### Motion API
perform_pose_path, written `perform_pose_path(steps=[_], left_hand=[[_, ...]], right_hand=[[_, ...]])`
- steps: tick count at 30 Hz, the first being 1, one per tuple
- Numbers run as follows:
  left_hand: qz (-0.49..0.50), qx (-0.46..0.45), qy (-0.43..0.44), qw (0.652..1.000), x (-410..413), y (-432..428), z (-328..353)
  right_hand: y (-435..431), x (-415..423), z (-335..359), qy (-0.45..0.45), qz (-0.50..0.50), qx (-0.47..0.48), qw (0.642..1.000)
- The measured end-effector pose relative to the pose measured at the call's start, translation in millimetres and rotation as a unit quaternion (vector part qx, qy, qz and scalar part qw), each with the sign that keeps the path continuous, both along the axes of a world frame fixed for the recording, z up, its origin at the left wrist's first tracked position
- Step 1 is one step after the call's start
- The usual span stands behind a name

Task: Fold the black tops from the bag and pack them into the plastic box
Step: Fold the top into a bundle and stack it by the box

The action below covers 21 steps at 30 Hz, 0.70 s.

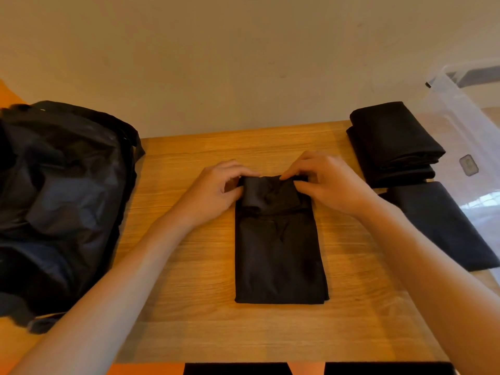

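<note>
A black top lies folded into a long narrow strip in the middle of the wooden table. Its far end is rolled back toward me. My left hand pinches the left side of that rolled end, and my right hand pinches its right side. A stack of folded black tops sits at the table's far right, with another folded black top lying in front of it. The dark bag slumps open on the left. The clear plastic box stands at the right edge.
A plain beige wall rises behind the table. The bag's strap hangs near the front left corner. The table's front edge runs just above my lap at the bottom of the view.
</note>
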State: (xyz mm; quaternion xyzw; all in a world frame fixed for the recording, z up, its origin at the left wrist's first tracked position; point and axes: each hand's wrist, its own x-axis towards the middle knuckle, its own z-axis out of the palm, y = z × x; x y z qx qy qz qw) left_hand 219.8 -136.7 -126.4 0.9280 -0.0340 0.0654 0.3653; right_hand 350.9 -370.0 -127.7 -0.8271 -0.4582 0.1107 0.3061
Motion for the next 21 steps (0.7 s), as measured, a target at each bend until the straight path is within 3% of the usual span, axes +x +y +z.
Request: perform_pose_path(steps=[8, 13, 15, 19, 21], left_hand=[[-0.011, 0.113, -0.185, 0.976, 1, 4, -13], [0.005, 0.013, -0.111, 0.994, 5, -1, -17], [-0.021, 0.025, -0.086, 0.996, 8, -2, -16], [-0.058, 0.085, -0.098, 0.990, 8, 2, -14], [-0.066, 0.073, -0.099, 0.990, 7, -1, -14]], right_hand=[[-12, -2, -7, -0.024, -0.036, 0.101, 0.994], [-18, -7, -8, -0.026, -0.031, 0.105, 0.994], [-21, -13, -5, 0.029, -0.034, 0.084, 0.995], [-23, -34, 0, 0.094, -0.114, 0.157, 0.976], [-19, -43, -1, 0.068, -0.132, 0.123, 0.981]])
